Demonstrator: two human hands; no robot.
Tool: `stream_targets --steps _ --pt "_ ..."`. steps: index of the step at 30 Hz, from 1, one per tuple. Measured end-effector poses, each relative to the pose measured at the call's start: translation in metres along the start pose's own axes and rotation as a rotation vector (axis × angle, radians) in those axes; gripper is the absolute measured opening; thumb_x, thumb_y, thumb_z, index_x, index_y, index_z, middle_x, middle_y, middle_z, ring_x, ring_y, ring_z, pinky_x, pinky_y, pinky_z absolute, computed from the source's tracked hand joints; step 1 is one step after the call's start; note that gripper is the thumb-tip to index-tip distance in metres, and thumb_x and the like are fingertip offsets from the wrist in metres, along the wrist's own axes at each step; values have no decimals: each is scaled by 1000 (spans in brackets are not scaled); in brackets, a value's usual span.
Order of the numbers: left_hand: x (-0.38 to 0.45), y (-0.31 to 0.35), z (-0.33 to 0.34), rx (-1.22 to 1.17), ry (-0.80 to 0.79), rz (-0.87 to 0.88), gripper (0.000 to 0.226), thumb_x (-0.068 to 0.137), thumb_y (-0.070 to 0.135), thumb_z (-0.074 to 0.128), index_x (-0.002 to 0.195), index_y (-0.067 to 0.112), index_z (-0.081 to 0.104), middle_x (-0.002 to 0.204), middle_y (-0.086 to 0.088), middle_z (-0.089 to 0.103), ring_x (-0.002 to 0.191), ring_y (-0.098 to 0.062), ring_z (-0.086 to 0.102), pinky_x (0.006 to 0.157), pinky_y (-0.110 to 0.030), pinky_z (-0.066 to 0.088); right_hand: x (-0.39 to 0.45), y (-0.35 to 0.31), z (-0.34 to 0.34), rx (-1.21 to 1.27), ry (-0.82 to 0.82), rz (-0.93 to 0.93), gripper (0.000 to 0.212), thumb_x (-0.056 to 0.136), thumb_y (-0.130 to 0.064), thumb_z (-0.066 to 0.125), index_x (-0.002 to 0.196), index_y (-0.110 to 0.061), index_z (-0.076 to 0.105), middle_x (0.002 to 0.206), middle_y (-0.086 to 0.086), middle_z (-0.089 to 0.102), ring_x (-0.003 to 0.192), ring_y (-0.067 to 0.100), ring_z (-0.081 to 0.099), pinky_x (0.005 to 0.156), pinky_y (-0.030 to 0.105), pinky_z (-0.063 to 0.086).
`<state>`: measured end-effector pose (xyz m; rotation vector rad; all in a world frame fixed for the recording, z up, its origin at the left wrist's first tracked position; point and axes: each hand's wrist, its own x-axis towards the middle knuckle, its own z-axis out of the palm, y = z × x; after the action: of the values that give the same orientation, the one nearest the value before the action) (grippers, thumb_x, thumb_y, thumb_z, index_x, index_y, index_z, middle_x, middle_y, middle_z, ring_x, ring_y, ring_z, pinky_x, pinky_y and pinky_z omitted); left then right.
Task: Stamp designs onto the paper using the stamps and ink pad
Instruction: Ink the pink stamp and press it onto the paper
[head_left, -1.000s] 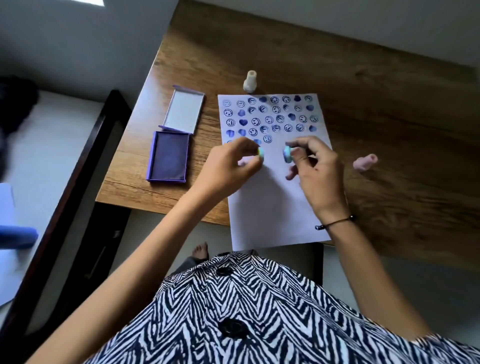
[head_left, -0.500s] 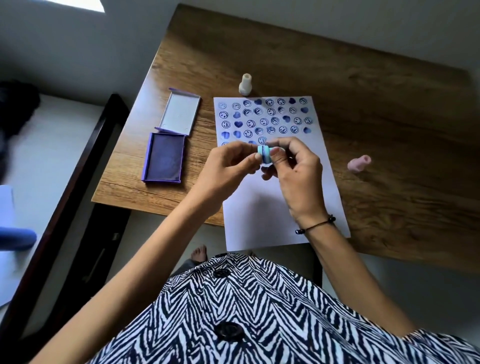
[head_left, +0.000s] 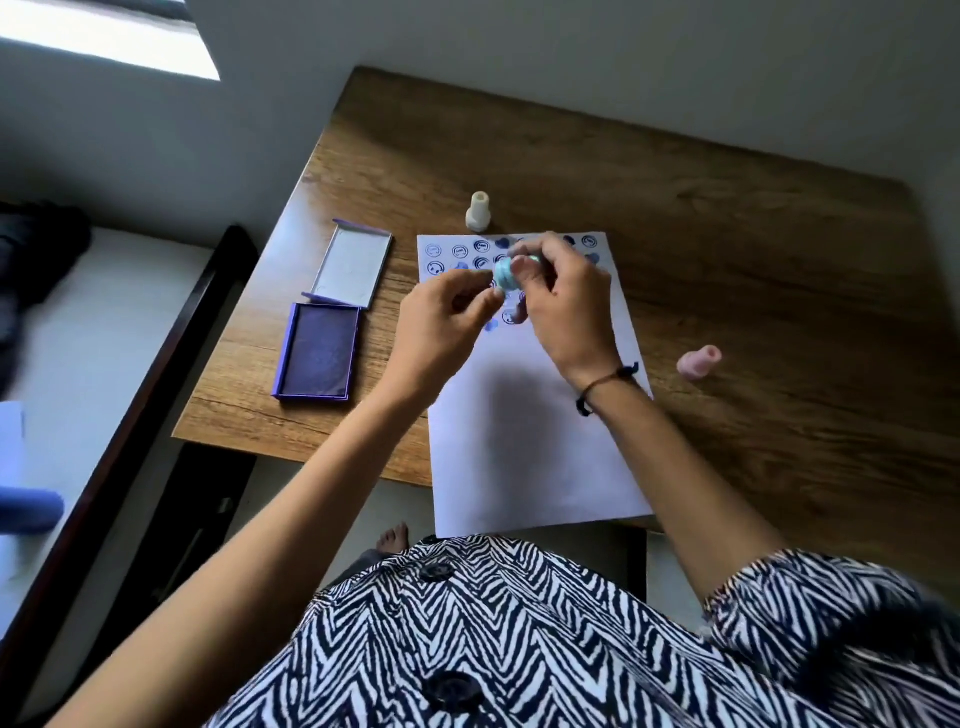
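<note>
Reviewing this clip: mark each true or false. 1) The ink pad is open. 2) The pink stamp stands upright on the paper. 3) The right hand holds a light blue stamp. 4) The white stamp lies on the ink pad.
1) True: the ink pad is open, lid flipped back.
2) False: the pink stamp lies on the table, right of the paper.
3) True: the right hand grips the light blue stamp; the left hand is beside it.
4) False: the white stamp stands beyond the paper.

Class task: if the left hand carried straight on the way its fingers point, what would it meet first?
Probably the blue stamp held by the right hand; the left hand points at it from close by. Depth is unclear.
</note>
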<state>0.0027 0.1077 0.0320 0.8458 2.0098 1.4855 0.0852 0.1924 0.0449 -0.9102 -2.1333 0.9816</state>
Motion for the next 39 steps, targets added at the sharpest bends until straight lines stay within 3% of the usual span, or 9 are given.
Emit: stream_targets --steps 3,8,13,18,24,29,32,35,39 --pt "12 4 4 -158 101 -96 31 82 14 61 111 2 61 103 -10 68 82 -13 62 84 -30 51 58 15 6 -269 -9 -73 14 88 -12 53 96 -3 61 101 18 68 93 33 62 76 38 47" --pt "15 8 12 -230 84 -138 28 82 8 58 109 2 62 102 -13 68 85 -15 61 84 -31 50 113 32 23 -652 -167 -133 16 87 -15 55 97 -3 59 105 24 66 95 39 62 73 38 47" --pt "12 7 19 -253 45 -144 28 82 4 56 109 1 62 104 -17 68 84 -13 58 80 -26 48 120 35 31 -800 -305 -133 19 86 -16 59 101 -5 56 109 23 64 99 39 61 76 39 48" --pt "8 3 24 -273 5 -173 28 81 2 54 108 0 61 99 -14 67 89 -20 60 93 -39 48 97 24 -2 -672 -187 2 42 84 -20 60 122 -9 45 116 23 61 105 39 58 82 42 48" --pt "-2 7 55 -300 -152 -178 27 81 1 53 106 1 63 78 -1 64 72 -13 58 81 -27 49 20 39 -90 -762 -126 246 23 86 -18 60 103 -2 59 106 22 66 96 38 62 76 40 52" --pt "-19 9 90 -251 -319 -165 28 82 3 52 108 2 62 84 -6 65 74 -13 61 79 -26 50 -16 60 -114 -766 -166 415 28 86 -17 62 108 0 59 114 21 63 109 34 56 84 37 47" --pt "-26 10 98 -222 -376 -146 28 82 5 53 107 6 63 87 -6 66 76 -13 62 78 -26 50 -27 70 -112 -722 -111 423 17 87 -8 58 101 0 63 114 19 62 108 31 55 74 29 42" --pt "-29 10 97 -216 -377 -132 27 83 8 55 109 8 63 93 -9 67 80 -15 63 79 -30 51 -37 68 -112 -562 0 358 14 85 -10 62 96 -3 66 105 15 68 97 25 61 69 24 42" --pt "-31 9 84 -226 -424 -110 30 85 18 58 112 8 59 94 -10 65 82 -16 61 81 -32 50 -45 48 -107 -35 -11 350 18 76 -15 74 93 -9 68 81 -5 66 72 2 65 55 11 51"
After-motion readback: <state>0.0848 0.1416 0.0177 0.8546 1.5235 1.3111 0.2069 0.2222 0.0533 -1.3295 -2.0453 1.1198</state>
